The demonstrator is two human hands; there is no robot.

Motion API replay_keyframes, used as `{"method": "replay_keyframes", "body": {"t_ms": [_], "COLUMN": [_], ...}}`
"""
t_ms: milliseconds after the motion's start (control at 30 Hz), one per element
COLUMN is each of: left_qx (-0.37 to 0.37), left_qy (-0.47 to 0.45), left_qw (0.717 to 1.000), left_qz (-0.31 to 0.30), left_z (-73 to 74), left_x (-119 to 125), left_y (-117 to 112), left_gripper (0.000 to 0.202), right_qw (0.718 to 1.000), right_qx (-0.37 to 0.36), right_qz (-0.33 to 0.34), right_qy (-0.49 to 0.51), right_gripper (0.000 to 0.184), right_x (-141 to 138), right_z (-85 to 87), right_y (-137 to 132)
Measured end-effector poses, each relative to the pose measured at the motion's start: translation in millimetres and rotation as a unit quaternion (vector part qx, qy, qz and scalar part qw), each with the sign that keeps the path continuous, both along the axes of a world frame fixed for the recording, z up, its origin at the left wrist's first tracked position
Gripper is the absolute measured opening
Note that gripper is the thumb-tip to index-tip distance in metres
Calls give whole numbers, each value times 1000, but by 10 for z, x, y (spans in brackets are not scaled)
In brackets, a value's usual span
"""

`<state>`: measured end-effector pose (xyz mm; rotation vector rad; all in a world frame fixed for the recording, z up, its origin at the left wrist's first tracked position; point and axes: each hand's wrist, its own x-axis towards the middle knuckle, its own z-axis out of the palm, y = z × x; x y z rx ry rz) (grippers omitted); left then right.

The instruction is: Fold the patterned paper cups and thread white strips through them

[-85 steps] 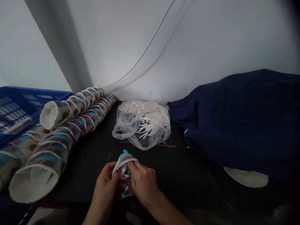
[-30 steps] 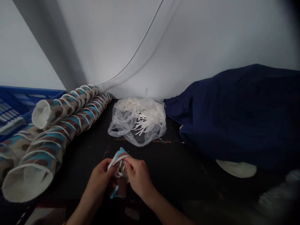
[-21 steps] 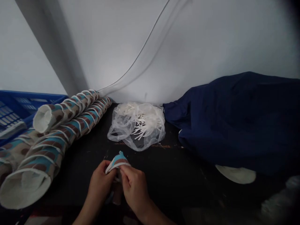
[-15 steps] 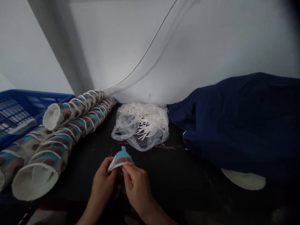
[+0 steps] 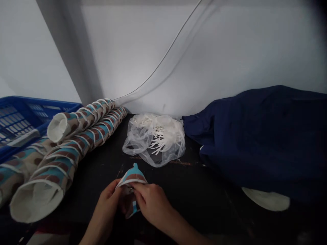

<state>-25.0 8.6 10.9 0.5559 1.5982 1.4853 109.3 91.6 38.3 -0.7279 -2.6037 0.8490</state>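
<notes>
A small paper cup [image 5: 131, 175] with a blue, brown and white pattern sits squashed between both my hands just above the dark table [image 5: 194, 180]. My left hand [image 5: 106, 202] grips its left side with closed fingers. My right hand [image 5: 150, 202] pinches the rim and the inside of the cup from the right. Whether a white strip lies inside the cup I cannot tell.
Long stacks of nested patterned cups [image 5: 76, 136] lie on their sides at the left, beside a blue plastic crate [image 5: 17, 115]. A clear bag of white strips [image 5: 155, 137] rests behind my hands. A dark blue cloth [image 5: 260, 136] covers something at the right, over a white disc [image 5: 267, 200].
My hands have kept working the cup, turning and squeezing it a little. The view has shifted slightly; nothing else on the table has moved.
</notes>
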Motion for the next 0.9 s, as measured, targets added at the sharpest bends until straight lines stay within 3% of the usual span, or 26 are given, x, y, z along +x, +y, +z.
{"method": "replay_keyframes", "body": {"t_ms": [167, 400, 533, 700, 900], "left_qx": [-2, -25, -14, 64, 10], "left_qy": [-41, -45, -33, -176, -187], "left_qw": [999, 998, 999, 981, 982], "left_qz": [28, 31, 15, -53, 24], "left_z": [-36, 50, 158, 277, 180], "left_x": [-38, 1, -18, 165, 355], "left_y": [16, 29, 49, 137, 199], "left_gripper": [36, 45, 51, 39, 54], "right_qw": [989, 985, 984, 970, 964], "right_qx": [77, 168, 114, 49, -142], "right_qz": [35, -16, -46, -70, -57], "right_qy": [-119, -14, 129, 227, 219], "right_gripper": [43, 34, 35, 36, 25], "right_x": [200, 289, 262, 248, 270], "right_z": [120, -98, -227, -230, -209], "right_y": [15, 228, 236, 102, 225]}}
